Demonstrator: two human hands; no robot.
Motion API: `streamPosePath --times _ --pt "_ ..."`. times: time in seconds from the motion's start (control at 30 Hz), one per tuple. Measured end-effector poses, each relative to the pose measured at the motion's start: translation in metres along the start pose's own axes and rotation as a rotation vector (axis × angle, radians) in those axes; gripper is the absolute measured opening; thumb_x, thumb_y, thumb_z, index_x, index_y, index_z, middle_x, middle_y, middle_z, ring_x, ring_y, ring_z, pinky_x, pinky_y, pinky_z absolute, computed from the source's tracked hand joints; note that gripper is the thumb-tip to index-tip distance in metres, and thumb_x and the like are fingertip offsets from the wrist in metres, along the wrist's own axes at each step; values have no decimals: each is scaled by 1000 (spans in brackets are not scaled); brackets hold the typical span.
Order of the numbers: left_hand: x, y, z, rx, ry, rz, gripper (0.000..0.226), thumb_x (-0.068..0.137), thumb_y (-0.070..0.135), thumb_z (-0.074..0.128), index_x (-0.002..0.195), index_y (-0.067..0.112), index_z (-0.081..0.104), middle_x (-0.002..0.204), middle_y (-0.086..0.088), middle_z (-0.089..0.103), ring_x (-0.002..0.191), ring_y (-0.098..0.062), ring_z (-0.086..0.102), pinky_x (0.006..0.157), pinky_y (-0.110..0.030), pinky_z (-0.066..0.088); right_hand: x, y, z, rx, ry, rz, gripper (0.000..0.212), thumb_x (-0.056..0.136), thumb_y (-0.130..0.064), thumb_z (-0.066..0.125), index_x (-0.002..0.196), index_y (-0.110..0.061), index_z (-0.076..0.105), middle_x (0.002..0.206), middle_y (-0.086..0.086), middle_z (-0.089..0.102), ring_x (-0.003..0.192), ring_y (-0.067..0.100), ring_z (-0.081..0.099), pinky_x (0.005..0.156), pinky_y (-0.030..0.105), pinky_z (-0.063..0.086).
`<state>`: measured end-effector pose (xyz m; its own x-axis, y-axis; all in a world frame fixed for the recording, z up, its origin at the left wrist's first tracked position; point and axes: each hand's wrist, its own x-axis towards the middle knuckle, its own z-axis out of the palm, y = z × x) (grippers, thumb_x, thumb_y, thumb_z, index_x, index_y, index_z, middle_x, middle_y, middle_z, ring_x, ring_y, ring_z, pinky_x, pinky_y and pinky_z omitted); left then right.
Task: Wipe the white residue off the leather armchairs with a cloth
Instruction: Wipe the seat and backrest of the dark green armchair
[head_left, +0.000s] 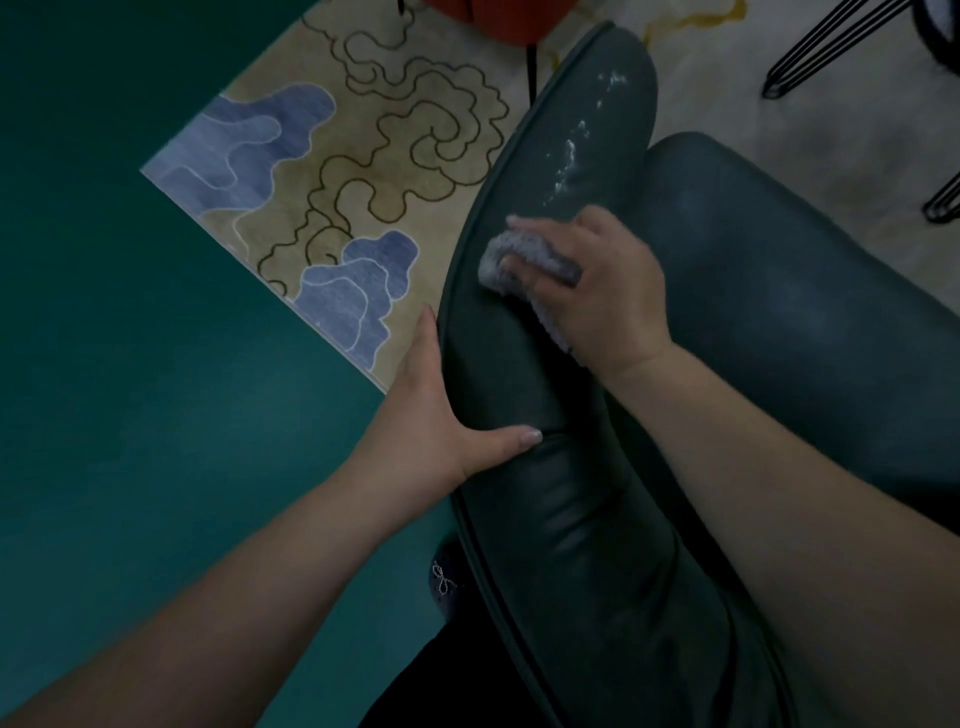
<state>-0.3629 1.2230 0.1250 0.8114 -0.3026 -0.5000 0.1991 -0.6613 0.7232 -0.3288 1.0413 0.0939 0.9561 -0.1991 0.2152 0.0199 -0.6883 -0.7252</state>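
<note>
A dark green leather armchair fills the right half of the view, its padded backrest curving from the bottom up to the top centre. White residue speckles the upper part of that backrest. My right hand grips a grey fluffy cloth and presses it on the leather just below the residue. My left hand holds the outer edge of the backrest, thumb lying across the top of the padding, fingers out of sight behind the rim.
A beige rug with blue cloud shapes lies beyond the chair on a teal floor. An orange seat stands at the top. Black hairpin legs rise at the top right.
</note>
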Motion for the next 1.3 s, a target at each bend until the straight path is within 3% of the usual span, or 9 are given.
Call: streamPosePath --times 0.1,0.3,0.43,0.6,0.73,0.83,1.0,1.17,1.3 --pt "-1 1 -1 5 -13 -5 139 52 48 86 152 28 -9 158 9 20 140 -5 27 116 -33 29 11 7 -3 63 35 103 37 85 -43 65 120 -29 66 88 -1 52 83 13 56 80 29 48" --pt "-10 -4 -3 0 -66 6 141 55 41 88 151 28 -14 159 9 15 142 -4 22 117 -32 27 -37 -14 -10 213 -177 -21 38 80 -41 68 117 -30 67 82 -4 55 75 11 57 72 38 52" --pt "-23 -6 -1 21 -68 29 138 58 36 89 153 27 -11 159 8 18 143 -6 22 116 -33 27 -61 -16 -20 289 -291 -55 35 79 -31 74 113 -26 69 79 -13 49 73 -4 56 70 19 47" --pt "-31 -5 -1 18 -54 46 132 58 35 89 154 25 -1 155 7 28 139 -8 32 114 -32 31 -47 -28 -22 236 -229 -48 38 78 -29 76 114 -27 69 78 -11 43 68 4 47 66 29 46" --pt "-33 -6 -1 28 -33 40 132 60 37 88 154 26 -4 157 8 22 140 -5 27 113 -20 25 -51 -30 -19 143 -387 -141 37 77 -25 78 112 -33 70 81 -9 46 65 0 46 63 19 39" --pt "-34 -5 -1 -8 -47 42 126 60 33 89 153 29 4 151 8 35 134 -8 39 112 -31 34 -70 -17 -29 238 -482 -93 37 75 -24 80 109 -34 71 77 -12 45 67 2 49 63 16 40" --pt "-25 -1 1 26 -3 56 128 60 34 89 154 25 3 155 10 27 139 -3 29 115 -29 29 -57 0 -25 317 -244 80 36 77 -22 77 103 -43 66 85 0 53 80 12 59 73 22 48" --pt "3 10 -3 86 47 70 129 59 42 87 154 25 1 158 8 20 142 -5 23 117 -32 26 -24 9 -12 525 216 410 26 85 -21 68 111 -22 71 107 9 63 94 5 62 86 17 48" --pt "34 22 -9 160 60 98 130 59 45 86 154 23 0 159 5 19 143 -9 23 116 -35 28 -23 4 -1 365 64 164 39 76 -26 77 113 -34 68 88 -2 51 79 1 56 76 16 47"
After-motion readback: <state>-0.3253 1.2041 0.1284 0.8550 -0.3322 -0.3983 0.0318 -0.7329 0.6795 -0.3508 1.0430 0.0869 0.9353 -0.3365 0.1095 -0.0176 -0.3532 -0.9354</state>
